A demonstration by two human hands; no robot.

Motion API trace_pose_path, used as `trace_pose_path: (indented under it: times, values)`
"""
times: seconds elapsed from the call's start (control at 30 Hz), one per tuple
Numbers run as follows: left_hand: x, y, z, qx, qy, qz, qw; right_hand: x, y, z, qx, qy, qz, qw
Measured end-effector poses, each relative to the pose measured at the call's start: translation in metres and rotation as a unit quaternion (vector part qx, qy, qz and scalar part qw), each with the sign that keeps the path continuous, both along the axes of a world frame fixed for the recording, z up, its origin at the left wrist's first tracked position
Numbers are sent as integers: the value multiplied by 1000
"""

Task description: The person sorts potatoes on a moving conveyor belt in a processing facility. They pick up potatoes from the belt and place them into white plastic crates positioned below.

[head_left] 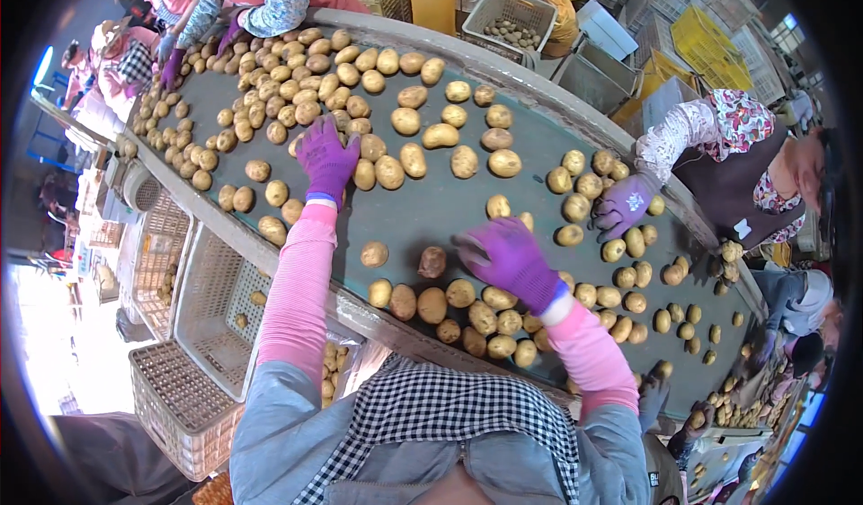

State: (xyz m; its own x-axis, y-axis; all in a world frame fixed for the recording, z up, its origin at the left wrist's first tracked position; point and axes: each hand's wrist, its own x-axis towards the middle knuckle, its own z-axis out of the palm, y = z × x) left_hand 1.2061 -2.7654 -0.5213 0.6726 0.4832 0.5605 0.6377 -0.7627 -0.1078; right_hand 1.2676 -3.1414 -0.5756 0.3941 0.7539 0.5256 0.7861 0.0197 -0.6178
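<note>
My left hand (325,155), in a purple glove with a pink sleeve, rests with fingers spread on a cluster of yellow-brown potatoes (389,172) on the dark green belt (404,226). Lower and to the right, my right hand (505,258), gloved alike, has its fingers apart over the belt, just right of a darker reddish potato (431,261). A group of potatoes (431,303) lies just below and left of it, partly hidden by my wrist. I make out nothing held in either hand.
A co-worker's gloved hand (627,204) is at the right among potatoes; others' hands (171,69) work at the far left. Metal rails (243,244) edge the belt. Crates (184,388) stand below left; more crates (509,20) and sacks stand beyond the belt.
</note>
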Motion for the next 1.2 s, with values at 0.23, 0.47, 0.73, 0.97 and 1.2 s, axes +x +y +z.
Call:
trace_pose_path:
  times: [0.23, 0.47, 0.73, 0.97, 1.2]
  values:
    - [-8, -150, -13, -93, -14, -277, 956, 68, 95, -17, 127, -28, -197, 972]
    - [-73, -195, 7, -343, -127, -335, 868, 67, 71, -48, -74, -185, -117, 973]
    - [-192, 170, 14, 172, 63, -30, 983, -3, -51, -61, -117, -93, 104, 983]
    - [-23, -61, 37, -671, -153, -120, 715, 85, -78, -31, 58, 246, 77, 965]
    - [38, -112, -12, -637, -28, -180, 749, 215, 39, -45, -57, 259, 0, 964]
